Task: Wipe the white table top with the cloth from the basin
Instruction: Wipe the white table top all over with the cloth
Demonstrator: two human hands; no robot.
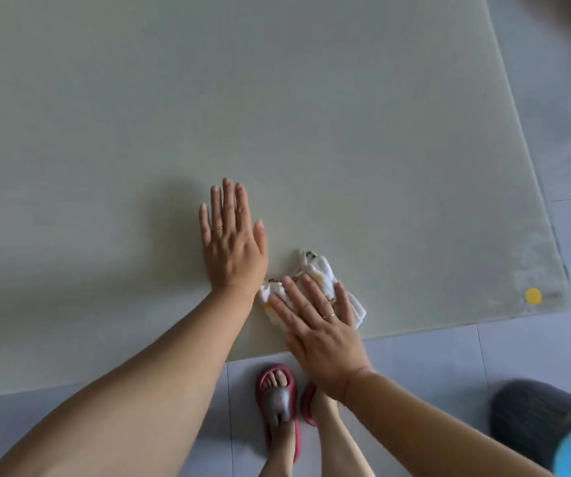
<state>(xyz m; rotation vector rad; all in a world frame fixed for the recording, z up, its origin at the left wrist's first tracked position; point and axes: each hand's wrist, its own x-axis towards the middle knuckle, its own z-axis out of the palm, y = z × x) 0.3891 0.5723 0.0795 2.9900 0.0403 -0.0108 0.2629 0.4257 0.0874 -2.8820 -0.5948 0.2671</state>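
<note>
Currently right hand [318,325] presses cloth [315,287] flat, fingers straight and close together; left hand [234,241] braces flat on table top [346,115], fingers barely spread. Keep pressure even, sweep past fingertips.

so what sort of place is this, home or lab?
Most likely a home, not a lab. The person stands in red slippers on a glossy tiled floor, and the right hand presses a small patterned cloth flat on a plain white table top.
</note>
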